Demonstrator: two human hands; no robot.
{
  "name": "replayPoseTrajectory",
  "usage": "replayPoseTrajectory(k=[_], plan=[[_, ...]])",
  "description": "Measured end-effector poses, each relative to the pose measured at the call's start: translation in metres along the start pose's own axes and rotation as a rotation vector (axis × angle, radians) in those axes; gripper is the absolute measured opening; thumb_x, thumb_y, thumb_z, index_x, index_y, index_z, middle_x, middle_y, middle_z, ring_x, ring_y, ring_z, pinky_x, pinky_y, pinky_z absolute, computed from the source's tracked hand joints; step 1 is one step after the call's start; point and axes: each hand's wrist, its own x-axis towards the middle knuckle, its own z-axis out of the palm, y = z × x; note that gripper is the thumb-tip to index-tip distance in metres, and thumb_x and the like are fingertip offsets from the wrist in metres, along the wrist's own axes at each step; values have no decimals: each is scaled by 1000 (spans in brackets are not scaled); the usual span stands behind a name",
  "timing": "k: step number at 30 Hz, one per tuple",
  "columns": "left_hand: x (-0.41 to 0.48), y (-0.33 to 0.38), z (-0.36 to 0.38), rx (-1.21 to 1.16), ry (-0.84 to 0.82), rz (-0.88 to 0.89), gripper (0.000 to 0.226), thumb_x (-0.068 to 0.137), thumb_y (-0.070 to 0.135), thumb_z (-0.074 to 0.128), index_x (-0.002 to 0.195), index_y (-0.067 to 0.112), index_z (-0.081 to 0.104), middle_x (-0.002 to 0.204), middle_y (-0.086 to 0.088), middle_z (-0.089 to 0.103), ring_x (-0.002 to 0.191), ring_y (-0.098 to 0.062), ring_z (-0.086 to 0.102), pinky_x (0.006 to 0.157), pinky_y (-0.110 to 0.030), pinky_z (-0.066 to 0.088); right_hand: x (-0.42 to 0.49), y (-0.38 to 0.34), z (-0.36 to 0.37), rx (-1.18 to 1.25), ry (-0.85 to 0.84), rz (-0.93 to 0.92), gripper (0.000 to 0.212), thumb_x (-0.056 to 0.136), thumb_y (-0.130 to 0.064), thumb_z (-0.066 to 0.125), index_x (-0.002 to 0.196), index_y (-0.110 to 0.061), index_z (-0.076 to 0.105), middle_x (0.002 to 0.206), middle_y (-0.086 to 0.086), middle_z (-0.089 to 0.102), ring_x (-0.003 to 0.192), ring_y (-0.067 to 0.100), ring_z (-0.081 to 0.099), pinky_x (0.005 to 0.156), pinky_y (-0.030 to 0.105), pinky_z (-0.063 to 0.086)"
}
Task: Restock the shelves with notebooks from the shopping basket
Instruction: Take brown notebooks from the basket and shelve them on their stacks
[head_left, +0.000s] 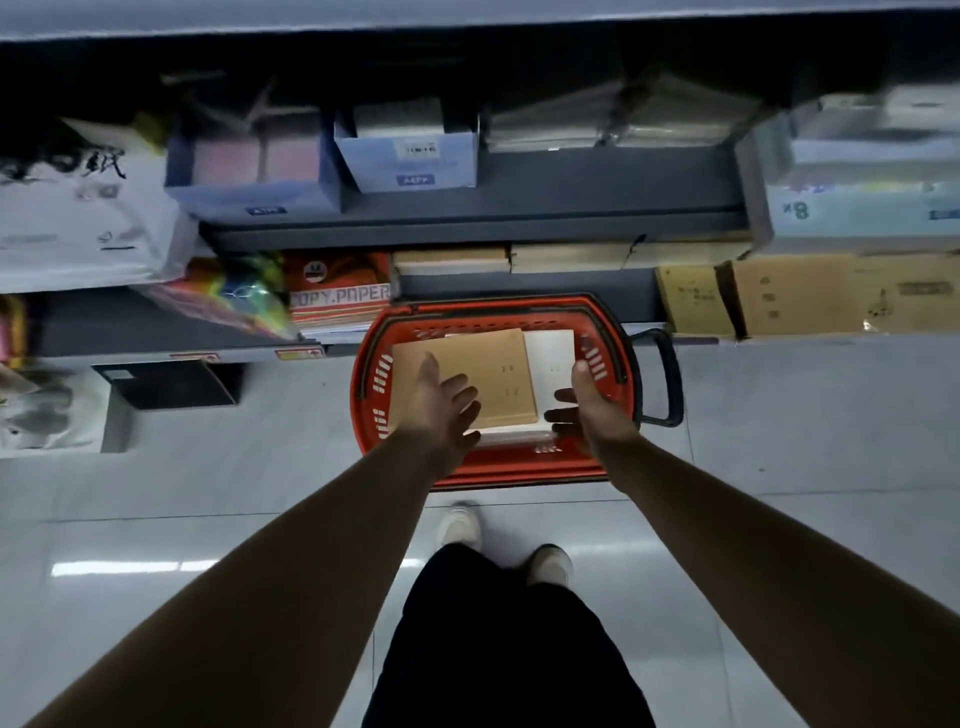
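A red shopping basket (524, 465) stands on the floor against the bottom shelf. Inside lies a brown notebook (491, 371) on top, with a white notebook (551, 356) beside and under it. My left hand (441, 402) hovers over the brown notebook's near left corner, fingers spread and relaxed. Over the basket's right side, my right hand (587, 408) has its palm turned inward, fingers loosely curved, by the white notebook's near edge. Neither hand holds anything. On the low shelf behind the basket lie stacks of brown notebooks (452, 260).
A copy-paper pack (340, 293) and colourful bags (234, 299) sit left of the basket. Cardboard boxes (810, 296) stand at the right. Blue boxes (410, 156) fill the shelf above. The basket's black handle (667, 379) juts right. My feet (460, 522) stand on the tiled floor.
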Motion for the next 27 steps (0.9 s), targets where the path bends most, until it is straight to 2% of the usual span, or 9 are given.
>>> replayPoseTrajectory(k=[2,4,7,11,14,16,18,24,27], plan=[[15,-5,-5,-15,-51,-30,85,89,75,23,151,17,32,156,-6,33,144,-26,28,119,-52,13,13,6,6,-8,-9,2,47,99,-59,26,101,-24,57,106,5,63,98,25,60,89,39,46],[27,-10,-8,-6,-19,-45,87,87,77,25,151,18,32,156,-6,33,144,-25,28,118,-51,14,27,15,12,-40,-15,5,56,99,-59,25,115,-16,58,107,7,64,96,24,60,84,35,45],[46,-14,-16,-51,-13,-58,86,87,76,28,150,18,33,156,-7,33,144,-26,30,116,-51,16,50,29,19,-117,-13,0,62,99,-59,25,129,-13,54,116,8,63,104,27,60,95,41,46],[80,-16,-37,-118,9,-66,87,87,77,29,148,15,35,154,-10,36,142,-26,33,116,-50,19,87,43,34,-104,29,-5,57,99,-57,31,126,-12,55,113,6,64,99,24,62,88,39,50],[104,-16,-54,-112,33,-70,87,88,76,28,148,12,35,154,-11,36,142,-26,33,115,-50,22,114,56,45,-221,55,-45,52,98,-54,38,120,-11,57,119,10,64,109,28,60,101,47,44],[117,-17,-63,-103,30,-67,89,89,75,27,148,8,34,154,-13,35,141,-26,35,114,-50,24,129,65,53,-323,57,-124,46,98,-48,44,121,-10,58,123,10,62,115,28,56,104,42,42],[131,-22,-72,-113,33,-70,91,89,75,25,147,5,33,153,-15,36,140,-27,37,113,-50,26,143,74,58,-404,36,-186,45,97,-45,48,123,-9,58,123,9,61,116,26,55,100,36,42],[169,-39,-89,-124,-8,-89,98,88,78,19,147,0,30,149,-18,40,136,-28,41,111,-48,28,187,93,67,-599,-38,-295,48,95,-47,52,128,-12,55,123,6,60,114,22,54,92,31,43],[190,-48,-94,-171,-45,-88,98,87,79,20,141,-1,39,135,-19,54,118,-29,56,102,-44,37,204,94,67,-824,-117,-408,43,93,-51,51,118,-18,60,112,0,62,103,18,55,82,27,42]])
